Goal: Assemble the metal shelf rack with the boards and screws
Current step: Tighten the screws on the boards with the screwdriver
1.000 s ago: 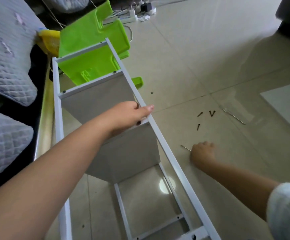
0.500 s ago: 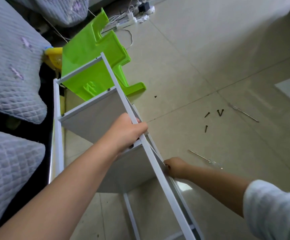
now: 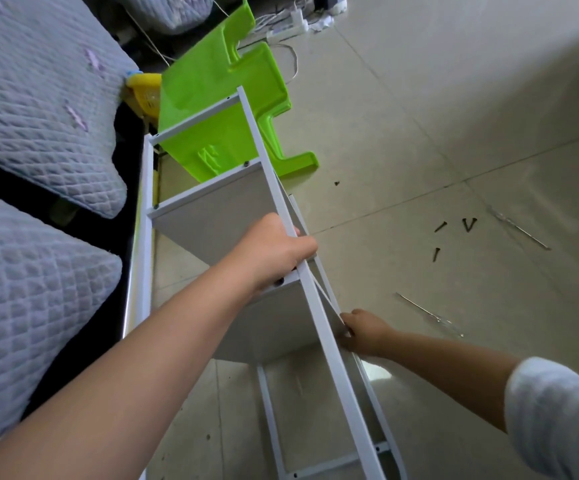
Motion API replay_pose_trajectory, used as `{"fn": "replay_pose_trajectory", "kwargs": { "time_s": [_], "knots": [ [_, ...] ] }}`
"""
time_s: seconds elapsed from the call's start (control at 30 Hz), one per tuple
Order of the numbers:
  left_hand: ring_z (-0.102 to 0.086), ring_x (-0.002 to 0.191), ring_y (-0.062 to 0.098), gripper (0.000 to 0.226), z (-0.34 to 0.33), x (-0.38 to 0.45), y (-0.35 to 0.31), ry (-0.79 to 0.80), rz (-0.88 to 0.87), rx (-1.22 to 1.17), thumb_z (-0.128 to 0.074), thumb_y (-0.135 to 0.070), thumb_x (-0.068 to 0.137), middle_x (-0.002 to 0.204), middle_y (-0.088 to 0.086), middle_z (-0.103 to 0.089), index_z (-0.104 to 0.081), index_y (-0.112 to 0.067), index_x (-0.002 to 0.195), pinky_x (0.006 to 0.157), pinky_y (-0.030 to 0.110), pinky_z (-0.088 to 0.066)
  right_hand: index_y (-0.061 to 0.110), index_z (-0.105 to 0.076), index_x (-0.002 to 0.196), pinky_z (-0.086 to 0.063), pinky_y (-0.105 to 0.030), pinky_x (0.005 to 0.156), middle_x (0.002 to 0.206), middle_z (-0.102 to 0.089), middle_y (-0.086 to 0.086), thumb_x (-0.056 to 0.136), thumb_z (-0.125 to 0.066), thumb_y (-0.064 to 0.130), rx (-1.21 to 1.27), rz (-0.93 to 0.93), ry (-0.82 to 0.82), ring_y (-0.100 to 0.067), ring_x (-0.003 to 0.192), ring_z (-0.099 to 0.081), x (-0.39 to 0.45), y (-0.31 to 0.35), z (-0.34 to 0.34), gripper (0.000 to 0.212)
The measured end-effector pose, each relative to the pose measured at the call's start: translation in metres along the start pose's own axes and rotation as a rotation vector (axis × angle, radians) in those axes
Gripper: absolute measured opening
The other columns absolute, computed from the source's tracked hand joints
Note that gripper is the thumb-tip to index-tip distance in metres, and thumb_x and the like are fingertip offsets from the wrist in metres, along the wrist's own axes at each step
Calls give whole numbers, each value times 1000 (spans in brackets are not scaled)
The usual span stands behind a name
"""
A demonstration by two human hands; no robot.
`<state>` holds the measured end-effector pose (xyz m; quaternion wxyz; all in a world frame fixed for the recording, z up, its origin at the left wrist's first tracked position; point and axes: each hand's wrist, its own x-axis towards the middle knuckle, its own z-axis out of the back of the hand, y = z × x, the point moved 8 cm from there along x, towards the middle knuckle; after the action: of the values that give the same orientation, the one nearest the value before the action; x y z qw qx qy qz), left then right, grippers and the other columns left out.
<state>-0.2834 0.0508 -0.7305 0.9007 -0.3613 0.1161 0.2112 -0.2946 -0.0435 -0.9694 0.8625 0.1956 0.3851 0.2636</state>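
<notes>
The white metal rack (image 3: 329, 348) lies on its side on the floor, tilted up toward me, with two grey boards fitted between its rails. The far board (image 3: 211, 206) and the near board (image 3: 281, 323) both stand on edge. My left hand (image 3: 274, 252) grips the upper rail where the near board meets it. My right hand (image 3: 364, 332) grips the lower right corner of the near board, at the lower rail. Three black screws (image 3: 468, 224) lie loose on the tiles to the right.
A green plastic stool (image 3: 218, 98) lies behind the rack's far end. Grey quilted bedding (image 3: 38, 109) fills the left side. Two thin metal rods (image 3: 426, 311) lie on the floor right of the rack. A power strip and cables (image 3: 288, 24) sit at the back.
My right hand left the floor near the thin rod and came to the near board's lower corner. The rack has tipped up toward me while my left hand kept hold of the upper rail.
</notes>
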Motion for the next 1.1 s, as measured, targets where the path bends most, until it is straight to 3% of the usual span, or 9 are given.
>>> {"fn": "replay_pose_trajectory", "kwargs": {
  "time_s": [0.2, 0.27, 0.4, 0.5, 0.6, 0.7, 0.83, 0.9, 1.1],
  "knots": [
    [-26, 45, 17, 32, 17, -15, 10, -60, 44, -44, -53, -10, 76, 50, 0, -28, -30, -15, 54, 40, 18, -21, 5, -55, 116, -41, -27, 82, 117, -59, -17, 84, -45, 4, 21, -72, -62, -30, 111, -54, 1, 11, 3, 33],
    [-29, 48, 15, 23, 28, -22, 13, -106, 50, -58, -53, -24, 63, 52, -1, -30, -33, -18, 54, 45, 22, -22, 3, -58, 112, -43, -26, 77, 114, -62, -15, 81, -45, 0, 29, -85, -52, -29, 109, -56, 1, 15, 8, 33],
    [-38, 52, 14, 14, 53, -35, 26, -171, 62, -62, -51, -27, 60, 54, -2, -38, -40, -18, 58, 49, 24, -30, 2, -61, 107, -31, -20, 64, 94, -60, -14, 85, -46, 4, 44, -73, -77, -27, 98, -59, -6, 25, 17, 27],
    [-42, 58, 19, 14, 70, -45, 41, -207, 97, -27, -51, -27, 66, 59, -2, -41, -41, -18, 63, 50, 25, -31, 6, -61, 110, -27, -21, 61, 104, -64, -15, 88, -44, 7, 19, -53, -129, -27, 100, -58, -15, 36, 21, 28],
    [-55, 83, 28, 2, 85, -53, 58, -290, 169, 21, -48, -12, 83, 85, 10, -59, -47, -13, 84, 66, 30, -42, 8, -62, 109, -30, -24, 55, 105, -63, -14, 87, -44, 5, 18, -65, -152, -24, 93, -57, -26, 46, 26, 28],
    [-56, 109, 33, 30, 98, -62, 70, -384, 289, 117, -48, -11, 87, 118, 17, -57, -48, -3, 116, 85, 34, -45, 10, -60, 90, -28, -14, 46, 89, -57, -11, 83, -46, 1, 41, -96, -165, -18, 80, -49, -39, 50, 35, 18],
    [-53, 113, 34, 35, 111, -73, 87, -500, 370, 289, -51, -15, 87, 123, 16, -55, -48, -1, 119, 80, 33, -42, 4, -63, 100, -35, -21, 56, 102, -64, -15, 85, -48, 7, -31, -136, -288, -28, 89, -56, -63, 49, 71, 22],
    [-53, 113, 35, 34, 107, -75, 101, -499, 404, 313, -52, -15, 87, 123, 16, -55, -49, 0, 118, 81, 34, -43, 5, -62, 102, -35, -21, 65, 104, -64, -16, 84, -49, 9, -83, -166, -370, -30, 97, -58, -78, 44, 90, 23],
    [-55, 111, 34, 41, 76, -72, 133, -448, 469, 247, -54, -16, 86, 121, 16, -56, -43, 1, 121, 77, 33, -42, 6, -59, 103, -41, -27, 72, 100, -57, -15, 83, -47, 11, -329, -140, -494, -32, 95, -57, -113, 43, 116, 25]
  ]
}}
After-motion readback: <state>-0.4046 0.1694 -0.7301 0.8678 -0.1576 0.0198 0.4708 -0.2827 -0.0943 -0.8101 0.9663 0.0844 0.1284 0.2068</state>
